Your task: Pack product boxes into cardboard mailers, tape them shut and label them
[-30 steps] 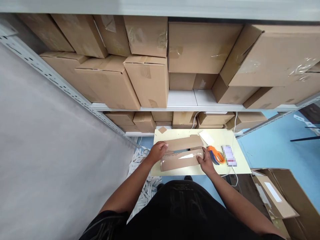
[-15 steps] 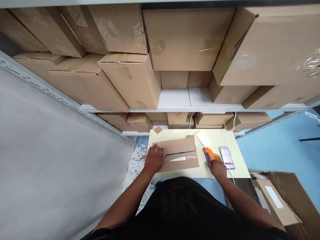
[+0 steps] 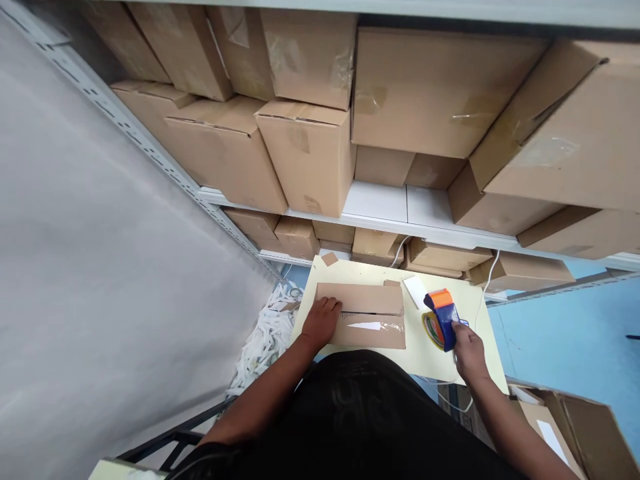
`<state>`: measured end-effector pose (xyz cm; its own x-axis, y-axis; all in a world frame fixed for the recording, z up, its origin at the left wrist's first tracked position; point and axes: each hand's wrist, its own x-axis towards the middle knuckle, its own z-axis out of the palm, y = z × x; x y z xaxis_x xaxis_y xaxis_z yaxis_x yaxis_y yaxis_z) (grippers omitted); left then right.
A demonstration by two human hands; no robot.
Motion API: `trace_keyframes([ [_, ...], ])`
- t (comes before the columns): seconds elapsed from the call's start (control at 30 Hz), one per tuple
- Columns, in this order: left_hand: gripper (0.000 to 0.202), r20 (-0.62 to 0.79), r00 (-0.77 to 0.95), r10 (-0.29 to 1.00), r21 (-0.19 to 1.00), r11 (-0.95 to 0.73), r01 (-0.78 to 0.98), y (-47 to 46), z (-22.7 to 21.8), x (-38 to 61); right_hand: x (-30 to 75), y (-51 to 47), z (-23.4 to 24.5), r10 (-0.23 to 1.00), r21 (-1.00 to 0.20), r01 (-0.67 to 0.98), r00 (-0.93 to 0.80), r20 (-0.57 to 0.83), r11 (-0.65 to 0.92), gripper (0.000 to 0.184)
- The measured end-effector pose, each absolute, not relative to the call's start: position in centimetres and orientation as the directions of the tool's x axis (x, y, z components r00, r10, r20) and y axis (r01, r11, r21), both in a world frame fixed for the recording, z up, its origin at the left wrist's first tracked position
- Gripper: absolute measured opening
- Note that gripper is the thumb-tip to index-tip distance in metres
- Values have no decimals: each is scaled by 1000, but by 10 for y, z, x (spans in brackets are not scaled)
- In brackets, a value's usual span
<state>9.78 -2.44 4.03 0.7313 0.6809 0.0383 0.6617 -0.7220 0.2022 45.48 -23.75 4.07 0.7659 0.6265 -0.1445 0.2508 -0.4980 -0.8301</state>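
A pale table (image 3: pixel 417 357) bore a cardboard box (image 3: pixel 365 299) towards its nine o'clock side. At the box's three o'clock, a tape dispenser (image 3: pixel 444 319) was grasped by the right hand (image 3: pixel 470 350); the left hand (image 3: pixel 321 320) lay unclenched on the box's nine o'clock end.

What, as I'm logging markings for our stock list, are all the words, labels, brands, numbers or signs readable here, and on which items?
Nothing reads clearly enough to quote.
Black shirt: letter-like print, too faint to read.
Tape roll in the tape dispenser, held by the right hand: any markings too small.
Cardboard box under the left hand: white patch, no legible words.
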Motion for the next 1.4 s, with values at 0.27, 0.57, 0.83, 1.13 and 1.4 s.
trace_keyframes([
  [0.27, 29, 100, 573, 814, 683, -474, 555, -21, 55, 95, 360, -120, 105, 947, -806, 507, 254, -198, -304, 62],
  [0.57, 29, -433, 449, 782, 894, 435, 106, -14, 64, 87, 317, -74, 106, 969, -701, 682, 46, -244, -208, 62],
  [0.83, 31, -369, 278, 887, 923, 315, 222, -19, 59, 81, 311, -63, 113, 955, -602, 773, 19, -295, -201, 64],
  [1.13, 27, -166, 117, 979, 842, 79, 533, 4, 45, 15, 327, -57, 137, 929, -410, 888, 47, -366, -207, 65],
  [1.4, 26, -219, 130, 967, 761, 86, 643, -7, -14, 30, 309, -62, 134, 920, -230, 962, 50, -388, -150, 64],
])
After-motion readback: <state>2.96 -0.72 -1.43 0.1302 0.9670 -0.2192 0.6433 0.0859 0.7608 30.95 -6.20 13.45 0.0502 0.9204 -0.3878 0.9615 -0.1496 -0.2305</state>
